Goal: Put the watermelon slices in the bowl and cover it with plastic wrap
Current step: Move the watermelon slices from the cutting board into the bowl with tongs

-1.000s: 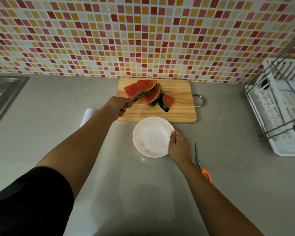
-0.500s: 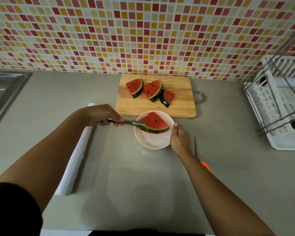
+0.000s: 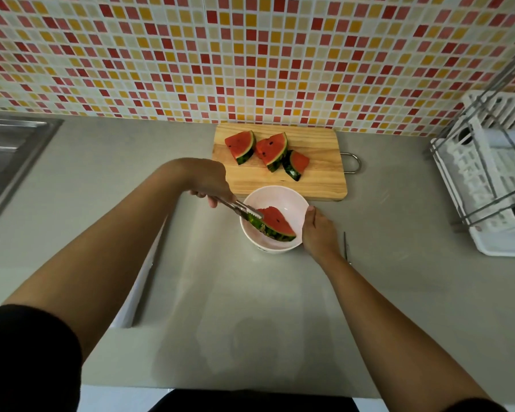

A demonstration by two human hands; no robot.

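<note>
A watermelon slice (image 3: 275,223) sits in the white bowl (image 3: 292,203), pinched by tongs (image 3: 240,210) clasped in the left hand (image 3: 213,181), right hand (image 3: 318,233) gripping the rim; next, I judge, release and fetch three more off the cutting board (image 3: 318,173).

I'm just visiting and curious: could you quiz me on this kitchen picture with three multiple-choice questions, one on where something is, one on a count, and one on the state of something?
1. Where is the round white bowl?
A. in the sink
B. on the grey counter, just in front of the wooden cutting board
C. in the white dish rack

2. How many red watermelon slices lie on the board?
A. three
B. one
C. five

3. What is the left hand doing?
A. resting flat
B. holding metal tongs that grip a watermelon slice in the bowl
C. pulling plastic wrap

Answers: B, the bowl sits at the board's near edge; A, three slices show there; B, the tongs' tips clasp the rind.
</note>
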